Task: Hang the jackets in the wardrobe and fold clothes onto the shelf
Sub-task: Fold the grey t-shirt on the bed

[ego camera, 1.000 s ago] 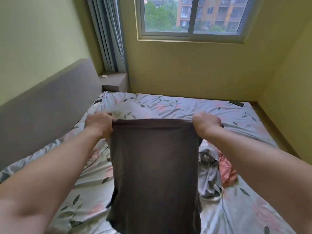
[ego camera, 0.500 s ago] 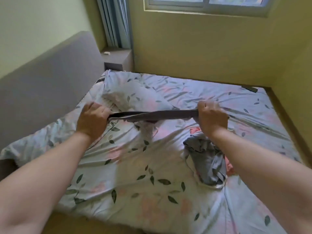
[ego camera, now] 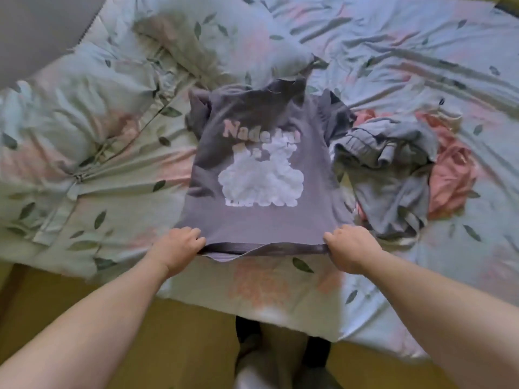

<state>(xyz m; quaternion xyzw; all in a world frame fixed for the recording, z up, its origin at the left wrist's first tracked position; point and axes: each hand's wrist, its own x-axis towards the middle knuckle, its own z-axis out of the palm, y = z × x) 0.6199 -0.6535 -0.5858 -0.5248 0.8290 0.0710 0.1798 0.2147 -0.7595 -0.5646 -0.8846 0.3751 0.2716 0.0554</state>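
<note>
Spreading the grey T-shirt [ego camera: 261, 164] out on the bed [ego camera: 112, 192] is the step I'm on, as far as I can judge. It's lying print side up in the middle of the sheet, with the hem [ego camera: 264, 246] nearest me and the collar [ego camera: 283, 82] at the far end.

My left hand [ego camera: 179, 245] has its fingers curled tight onto the left hem corner, and my right hand [ego camera: 348, 248] is pinching the right corner the same way. Neither hand is holding anything else.

How I'd do this bit well:

- Pull both corners evenly toward me and slightly apart so the body goes taut. The hem sags a little in the middle right now.
- The sleeves [ego camera: 196, 108] are bunched up on both sides near the top. I'd flatten them before making any fold, or the lumps end up inside it.
- The print is facing up, so I'd probably flip the shirt face down first. Then the design lands on the outside.
- The crumpled grey top [ego camera: 387, 169] is right up against the shirt's right edge, with a pink garment [ego camera: 452, 169] just past it. I'd keep the fold clear of that heap so nothing snags.

Nothing's on the shelf from this lot yet.
</note>
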